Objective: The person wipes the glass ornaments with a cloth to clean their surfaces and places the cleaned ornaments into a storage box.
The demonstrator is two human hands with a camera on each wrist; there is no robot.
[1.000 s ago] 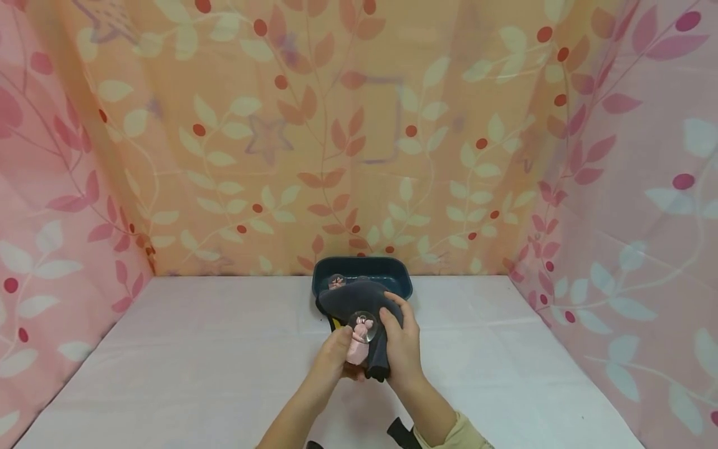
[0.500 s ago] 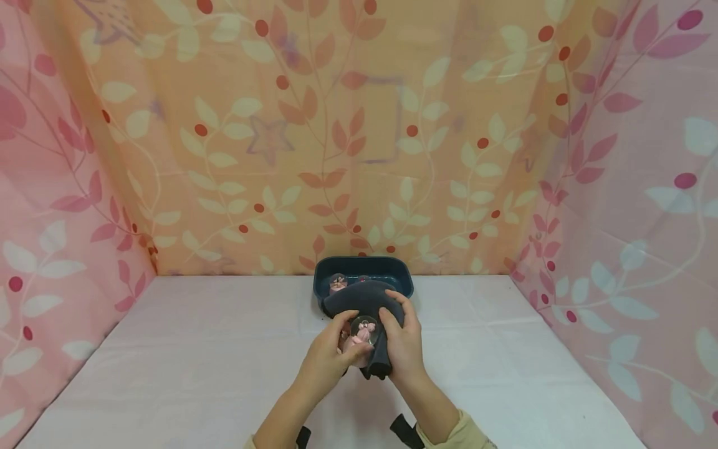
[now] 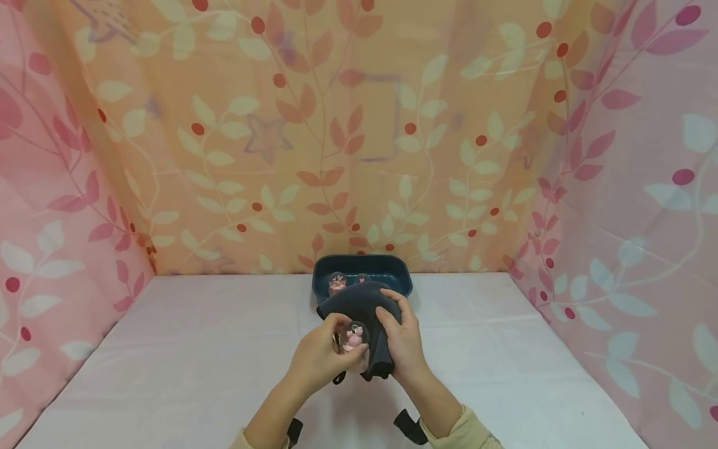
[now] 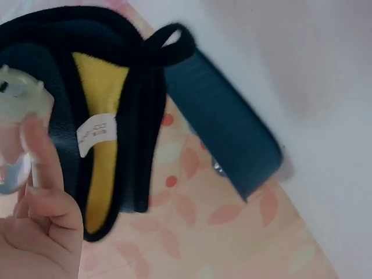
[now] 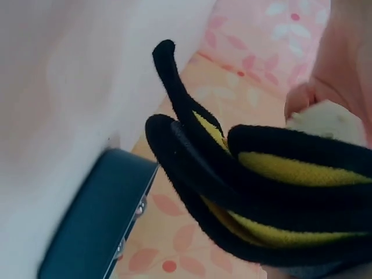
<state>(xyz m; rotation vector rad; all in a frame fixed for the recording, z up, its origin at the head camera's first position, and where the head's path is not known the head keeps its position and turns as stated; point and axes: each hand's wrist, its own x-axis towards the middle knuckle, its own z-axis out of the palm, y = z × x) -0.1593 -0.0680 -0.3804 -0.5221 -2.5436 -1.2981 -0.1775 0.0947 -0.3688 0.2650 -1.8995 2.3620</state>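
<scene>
My left hand [image 3: 314,354] pinches a small snow globe [image 3: 353,338] between thumb and fingers; a pink figure shows under its clear dome. Close on its right, my right hand [image 3: 405,342] grips a dark grey fabric pouch [image 3: 359,300]. Black binding edges this pouch. The left wrist view shows its yellow lining [image 4: 104,203], a white label [image 4: 99,133] and a black loop [image 4: 185,53]. Folded layers with yellow between them [image 5: 302,168] fill much of the right wrist view, where the globe is partly hidden behind them.
Behind the pouch, a dark teal tray [image 3: 401,267] stands at the table's back edge. It contains two more small globes, one at the left [image 3: 336,284] and one near the middle [image 3: 362,278]. Leaf-patterned curtains [image 3: 336,125] border the white table [image 3: 168,362] on three sides.
My left hand has changed its hold on the globe, its fingers now over the top, and shifted it slightly left. The right hand keeps gripping the pouch, nearly in place.
</scene>
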